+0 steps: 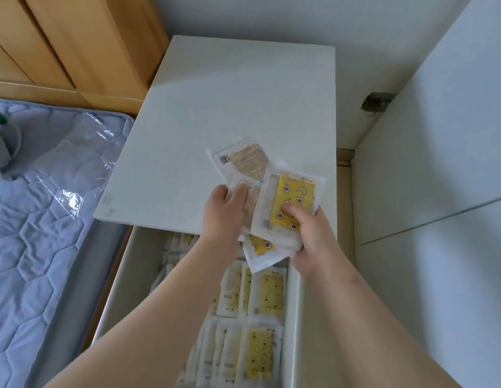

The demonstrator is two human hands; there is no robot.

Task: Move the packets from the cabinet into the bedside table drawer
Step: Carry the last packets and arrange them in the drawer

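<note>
Yellow packets in white drawer

Both hands are over the open drawer. The left hand pinches a fan of packets, thumb pressed on top. The right hand grips a yellow star-print packet overlapping that fan. Beneath them, rows of packets fill the drawer. The white bedside table sits behind, a blue quilted mattress to the left.
</note>
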